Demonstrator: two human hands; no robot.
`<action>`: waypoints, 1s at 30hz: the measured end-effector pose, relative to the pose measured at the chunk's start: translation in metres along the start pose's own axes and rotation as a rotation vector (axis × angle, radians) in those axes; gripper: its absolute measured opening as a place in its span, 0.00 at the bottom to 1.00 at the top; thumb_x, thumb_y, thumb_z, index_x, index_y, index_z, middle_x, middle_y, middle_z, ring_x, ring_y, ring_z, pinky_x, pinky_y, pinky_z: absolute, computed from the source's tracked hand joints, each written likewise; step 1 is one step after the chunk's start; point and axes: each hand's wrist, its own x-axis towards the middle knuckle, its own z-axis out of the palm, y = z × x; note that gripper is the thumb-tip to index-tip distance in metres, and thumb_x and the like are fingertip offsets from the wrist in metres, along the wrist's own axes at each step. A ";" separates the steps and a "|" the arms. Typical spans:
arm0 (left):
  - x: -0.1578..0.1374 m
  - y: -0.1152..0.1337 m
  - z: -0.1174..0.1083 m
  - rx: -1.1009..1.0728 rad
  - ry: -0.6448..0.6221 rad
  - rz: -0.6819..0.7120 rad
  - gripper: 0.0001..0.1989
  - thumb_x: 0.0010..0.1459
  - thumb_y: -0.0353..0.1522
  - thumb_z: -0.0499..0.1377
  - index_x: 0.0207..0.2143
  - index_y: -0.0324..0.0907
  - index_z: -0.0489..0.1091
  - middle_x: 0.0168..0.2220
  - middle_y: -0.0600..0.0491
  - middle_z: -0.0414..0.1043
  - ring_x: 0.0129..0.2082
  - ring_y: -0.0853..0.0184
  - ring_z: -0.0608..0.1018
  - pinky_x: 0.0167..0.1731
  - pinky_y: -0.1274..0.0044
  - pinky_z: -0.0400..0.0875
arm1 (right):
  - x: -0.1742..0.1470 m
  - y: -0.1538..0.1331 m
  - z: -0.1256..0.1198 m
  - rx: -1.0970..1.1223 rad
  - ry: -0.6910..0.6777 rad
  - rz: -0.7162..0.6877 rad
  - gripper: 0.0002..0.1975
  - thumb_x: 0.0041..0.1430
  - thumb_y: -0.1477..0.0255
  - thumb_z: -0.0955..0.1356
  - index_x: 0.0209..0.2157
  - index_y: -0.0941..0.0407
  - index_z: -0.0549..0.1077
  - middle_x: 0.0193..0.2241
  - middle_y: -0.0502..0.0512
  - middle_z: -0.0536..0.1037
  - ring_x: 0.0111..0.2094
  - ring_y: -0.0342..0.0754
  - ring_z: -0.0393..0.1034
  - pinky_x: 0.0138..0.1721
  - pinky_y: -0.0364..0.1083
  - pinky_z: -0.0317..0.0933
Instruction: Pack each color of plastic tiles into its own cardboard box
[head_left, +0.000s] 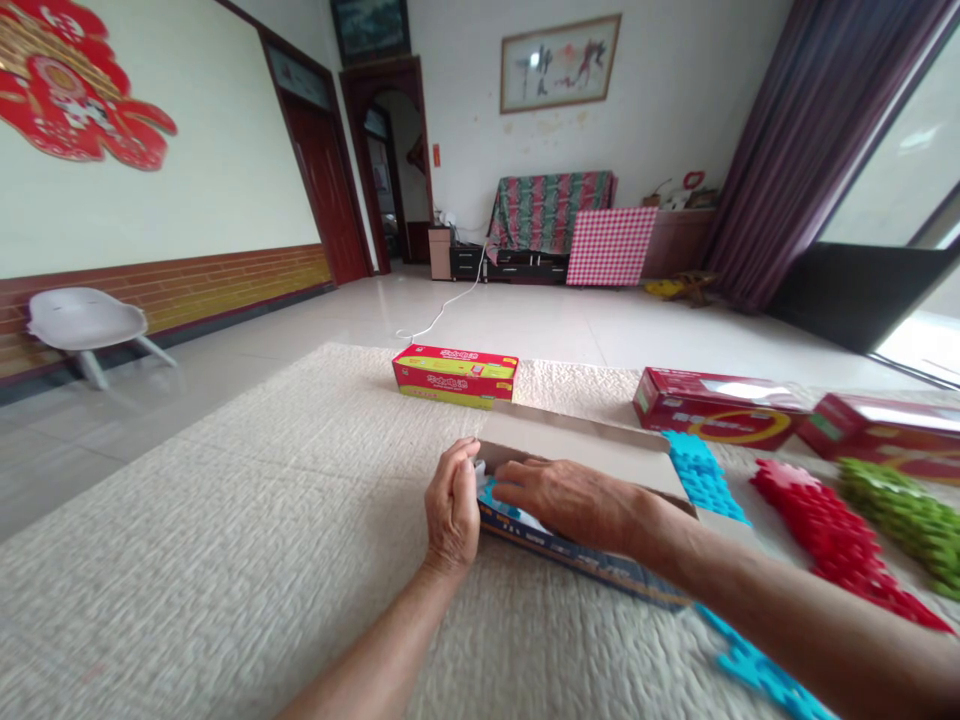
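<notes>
- Open box, lower centre; left hand cupped against its end
- Right hand inside, blocking view; can't tell grip
- Red pieces, green pieces lower right
- Red-yellow box centre

On the red-and-yellow oblong cardboard box near the far edge of the beige quilted mat, white Chinese characters, seemingly ending in 电池, run across both top and front. White characters on the dark-red glossy oblong box, farther right along that edge, and orange and white print on the navy oblong cardboard box are too blurred to read.
</notes>
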 end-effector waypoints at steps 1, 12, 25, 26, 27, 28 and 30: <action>0.000 0.000 0.000 0.003 0.003 0.002 0.17 0.65 0.36 0.46 0.45 0.40 0.71 0.50 0.46 0.72 0.53 0.63 0.71 0.56 0.69 0.62 | -0.005 0.000 -0.007 0.023 0.011 0.007 0.15 0.56 0.85 0.62 0.40 0.54 0.71 0.37 0.52 0.76 0.37 0.44 0.72 0.38 0.44 0.67; 0.000 -0.006 0.000 0.035 0.023 0.002 0.18 0.64 0.39 0.47 0.44 0.39 0.72 0.49 0.46 0.72 0.53 0.62 0.71 0.56 0.70 0.63 | -0.174 0.030 -0.047 -0.237 0.491 0.551 0.14 0.62 0.73 0.62 0.48 0.49 0.69 0.44 0.55 0.76 0.41 0.50 0.73 0.36 0.49 0.68; 0.002 0.000 -0.002 0.143 0.046 -0.039 0.20 0.61 0.40 0.47 0.43 0.38 0.72 0.49 0.46 0.73 0.53 0.59 0.71 0.57 0.70 0.62 | -0.214 0.011 0.006 -0.030 0.150 0.774 0.22 0.52 0.68 0.69 0.50 0.54 0.68 0.46 0.62 0.71 0.44 0.56 0.68 0.41 0.55 0.65; 0.002 0.000 -0.002 0.149 0.045 -0.043 0.20 0.61 0.40 0.47 0.43 0.38 0.72 0.49 0.47 0.73 0.53 0.59 0.71 0.57 0.69 0.62 | -0.213 0.009 0.007 -0.036 0.145 0.777 0.22 0.52 0.68 0.70 0.50 0.54 0.68 0.45 0.62 0.71 0.43 0.56 0.67 0.41 0.55 0.64; 0.002 0.000 -0.002 0.155 0.044 -0.045 0.20 0.61 0.40 0.47 0.43 0.39 0.72 0.49 0.47 0.73 0.53 0.59 0.71 0.57 0.69 0.63 | -0.212 0.007 0.008 -0.045 0.136 0.783 0.22 0.51 0.68 0.70 0.49 0.55 0.68 0.45 0.62 0.70 0.43 0.56 0.66 0.40 0.55 0.64; 0.002 0.000 -0.002 0.161 0.044 -0.046 0.20 0.61 0.40 0.47 0.43 0.39 0.72 0.49 0.48 0.73 0.53 0.59 0.71 0.57 0.69 0.63 | -0.212 0.007 0.009 -0.057 0.128 0.793 0.22 0.51 0.68 0.70 0.49 0.55 0.68 0.44 0.62 0.70 0.43 0.57 0.66 0.40 0.55 0.63; 0.002 0.000 -0.002 0.170 0.045 -0.043 0.20 0.61 0.40 0.47 0.43 0.39 0.72 0.48 0.48 0.74 0.53 0.60 0.72 0.56 0.69 0.63 | -0.213 0.006 0.011 -0.082 0.115 0.814 0.24 0.50 0.67 0.71 0.49 0.55 0.68 0.43 0.62 0.70 0.43 0.57 0.65 0.40 0.55 0.63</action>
